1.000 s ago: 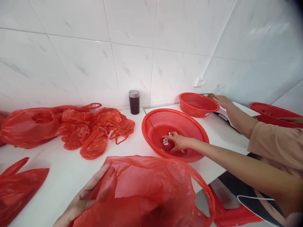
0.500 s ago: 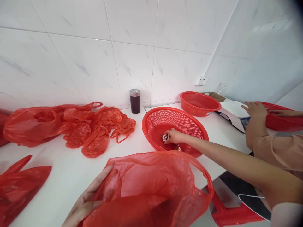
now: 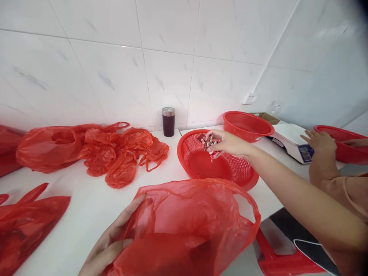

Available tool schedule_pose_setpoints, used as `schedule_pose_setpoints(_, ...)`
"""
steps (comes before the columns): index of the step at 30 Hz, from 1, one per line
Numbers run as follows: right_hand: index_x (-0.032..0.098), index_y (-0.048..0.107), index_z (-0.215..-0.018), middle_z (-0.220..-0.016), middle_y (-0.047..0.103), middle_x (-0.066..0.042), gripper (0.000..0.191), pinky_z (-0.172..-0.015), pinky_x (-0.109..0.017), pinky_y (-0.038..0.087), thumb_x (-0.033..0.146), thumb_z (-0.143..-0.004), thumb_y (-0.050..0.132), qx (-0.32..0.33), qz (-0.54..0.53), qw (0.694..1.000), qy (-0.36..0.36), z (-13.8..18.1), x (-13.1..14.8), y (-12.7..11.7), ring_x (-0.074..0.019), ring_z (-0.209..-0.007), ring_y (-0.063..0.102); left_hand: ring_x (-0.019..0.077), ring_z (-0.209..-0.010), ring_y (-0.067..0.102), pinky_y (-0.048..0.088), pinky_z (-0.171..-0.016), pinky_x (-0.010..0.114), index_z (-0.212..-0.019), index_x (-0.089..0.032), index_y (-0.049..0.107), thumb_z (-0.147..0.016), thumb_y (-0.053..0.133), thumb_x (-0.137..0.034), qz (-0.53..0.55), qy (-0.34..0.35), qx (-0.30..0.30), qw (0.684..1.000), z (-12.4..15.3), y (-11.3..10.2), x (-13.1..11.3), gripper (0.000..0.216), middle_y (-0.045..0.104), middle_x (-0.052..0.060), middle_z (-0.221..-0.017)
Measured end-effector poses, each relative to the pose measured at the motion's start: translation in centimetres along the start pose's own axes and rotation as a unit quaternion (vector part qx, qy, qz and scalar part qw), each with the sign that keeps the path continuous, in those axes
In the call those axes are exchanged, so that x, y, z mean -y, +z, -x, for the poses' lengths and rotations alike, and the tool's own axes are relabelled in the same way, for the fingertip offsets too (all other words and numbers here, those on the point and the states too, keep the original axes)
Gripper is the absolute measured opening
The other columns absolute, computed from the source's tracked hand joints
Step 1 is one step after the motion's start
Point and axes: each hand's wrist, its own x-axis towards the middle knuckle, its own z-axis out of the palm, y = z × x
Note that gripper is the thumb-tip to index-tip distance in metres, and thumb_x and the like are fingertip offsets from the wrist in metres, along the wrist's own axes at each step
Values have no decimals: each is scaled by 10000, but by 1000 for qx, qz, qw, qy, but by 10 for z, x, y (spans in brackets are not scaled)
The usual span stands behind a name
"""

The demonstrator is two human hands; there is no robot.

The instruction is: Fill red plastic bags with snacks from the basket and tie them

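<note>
Right hand [image 3: 229, 144], gripping packets [image 3: 204, 141], has risen over the colander [image 3: 184, 159]; left hand [image 3: 110, 238] still clutches bag [image 3: 186, 214].

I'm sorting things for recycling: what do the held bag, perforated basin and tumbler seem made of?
Held bag: thin plastic film, slightly glossy; it looks translucent and creased.
Perforated basin: probably moulded plastic, smooth with slight sheen; even red colour, regular holes.
Tumbler: top likely metal, being silvery; dark, smooth body, perhaps coated metal or plastic.

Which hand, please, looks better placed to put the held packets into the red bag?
Probably the right hand: it holds the small packets over the red colander, while the left hand grips the red bag.
</note>
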Motion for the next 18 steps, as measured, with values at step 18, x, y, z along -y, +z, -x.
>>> schedule_pose_setpoints(18,267,614,-1212,-1239,603,-94,514,-870,-442,497,384,-726,731,-14,336,938,78,19,-34,25,-301,-1043,606,313,-1445,215,353,-1107,371,-1275,-370,616,-655,751,-320,-104,109,-14,988,5,-5,0,637,435,-73,-1497)
